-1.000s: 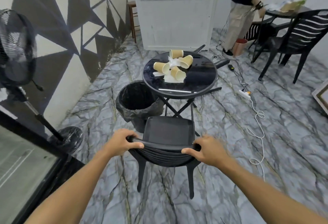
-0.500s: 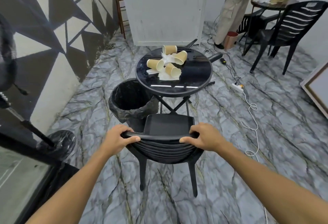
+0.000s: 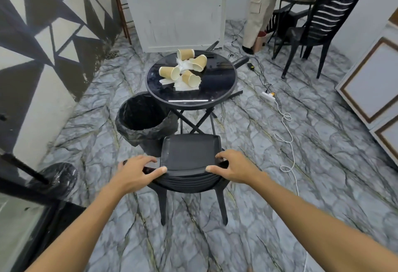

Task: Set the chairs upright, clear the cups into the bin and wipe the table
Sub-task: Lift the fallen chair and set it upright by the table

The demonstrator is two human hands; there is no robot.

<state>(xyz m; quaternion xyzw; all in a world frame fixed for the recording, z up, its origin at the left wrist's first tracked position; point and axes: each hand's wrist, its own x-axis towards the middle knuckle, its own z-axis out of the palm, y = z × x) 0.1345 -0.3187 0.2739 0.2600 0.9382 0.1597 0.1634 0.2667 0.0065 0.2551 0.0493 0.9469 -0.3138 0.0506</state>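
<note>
- The black chair [image 3: 190,155] stands upright on its legs on the marble floor [image 3: 269,185], its seat facing the round black table [image 3: 215,90] just beyond it.
- The left hand [image 3: 137,171] and the right hand [image 3: 233,167] rest on the top of the chair's backrest with fingers spread loose, not clamped around it.
- Four paper cups [image 3: 190,78] lie tipped over on the table among crumpled white napkins [image 3: 183,64].
- One bin [image 3: 142,118] lined with a black bag sits on the floor, touching the table's left edge and just beside the chair's front left corner.
- A second black chair [image 3: 318,30] stands upright well to the right, at another table (a person [image 3: 261,8] stands there).
- A white power strip [image 3: 268,96] with a trailing cord lies on the floor right of the table; a white counter [image 3: 178,10] stands behind.
</note>
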